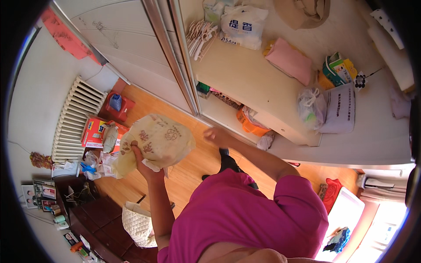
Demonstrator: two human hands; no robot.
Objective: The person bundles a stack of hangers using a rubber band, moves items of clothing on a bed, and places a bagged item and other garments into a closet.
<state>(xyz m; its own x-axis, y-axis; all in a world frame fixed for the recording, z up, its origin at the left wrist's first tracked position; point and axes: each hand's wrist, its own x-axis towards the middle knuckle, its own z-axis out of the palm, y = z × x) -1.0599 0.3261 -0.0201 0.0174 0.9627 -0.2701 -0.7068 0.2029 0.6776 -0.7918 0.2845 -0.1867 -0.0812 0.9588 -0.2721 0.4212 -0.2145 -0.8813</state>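
Observation:
My left hand (149, 168) grips a pale yellow plastic bag (166, 131) with brown printing, its thumb lying over the near side. The bag is bulged and wrinkled, and what it may contain is hidden. A bit of white material (153, 165) sticks out beside the hand at the bag's lower edge. To the right of the bag, apart from it, my right hand (215, 136) hovers over the floor in front of the wardrobe. Its fingers are loosely bent and hold nothing that I can see.
On the right, an opened wardrobe shelf (237, 72) carries white hangers (201, 37), a white bag (243, 27), folded pink cloth (289, 60) and a clear bag (311, 109). An orange basket (251, 123) sits below. Leftward are a radiator (79, 116), red boxes (93, 133) and a quilted cream item (138, 223).

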